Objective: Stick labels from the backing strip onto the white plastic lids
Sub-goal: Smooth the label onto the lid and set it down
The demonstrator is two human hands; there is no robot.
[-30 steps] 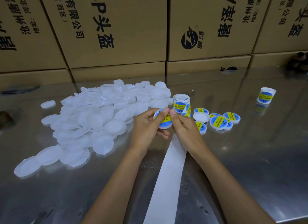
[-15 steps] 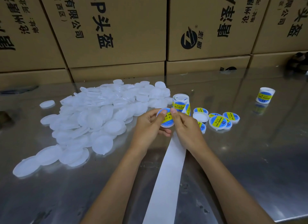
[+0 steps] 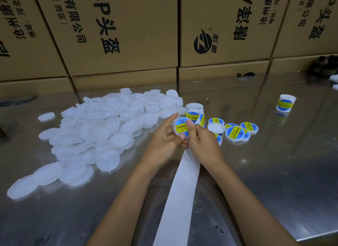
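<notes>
Lid (image 3: 181, 127) up off the table, held between both hands just in front of the label roll (image 3: 194, 114). Left hand (image 3: 164, 141) cradles it from below and the side, forefinger stretched out straight past the rim, the other fingers curled under. Right hand (image 3: 202, 141) grips the other edge, thumb flat on the blue-and-yellow label, looks like smoothing it down. Light, thin plastic, I'd say, stiff enough to take thumb pressure but slick, so the rim is the place to hold it, face left free for the sticker. Bare backing strip (image 3: 180, 190) trails down toward the person between the forearms. Big heap of blank lids (image 3: 95, 132) to the left, a few labelled lids (image 3: 236, 133) to the right, plenty left to do. A second roll (image 3: 285, 103) stands well apart, far right.
</notes>
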